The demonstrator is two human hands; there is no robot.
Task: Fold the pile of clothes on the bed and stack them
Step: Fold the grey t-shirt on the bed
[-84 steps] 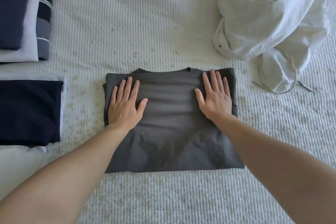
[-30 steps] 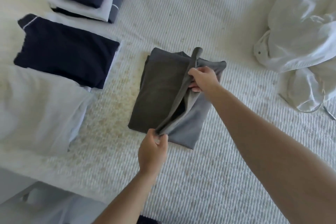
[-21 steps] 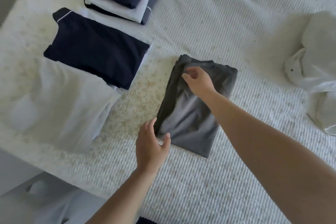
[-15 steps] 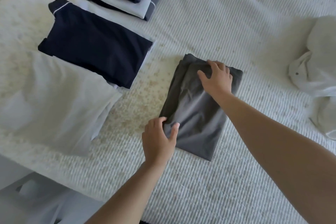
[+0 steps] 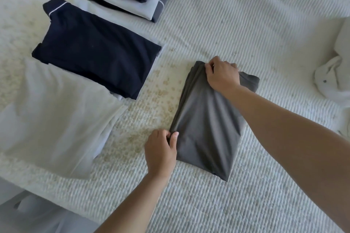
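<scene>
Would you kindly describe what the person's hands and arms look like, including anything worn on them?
Both arms are bare from the frame edge down to the wrist, with no sleeve in view. The left hand and the right hand wear no gloves, and no watch, bracelet or ring shows. The one clearly visible fingernail, on the left hand, looks short and unpainted.

Both bare forearms reach into the frame from the lower edge. The left arm rises from the bottom centre, slanting up and to the right, wrist straight. The left hand sits just below the middle of the frame, back of the hand facing the camera, thumb and curled fingers closed in a pinching grip on a fold of cloth. The right arm enters from the lower right and stretches diagonally toward the centre. The right hand lies above and right of the left, knuckles up, fingers bent down, gripping cloth at its upper end.
</scene>
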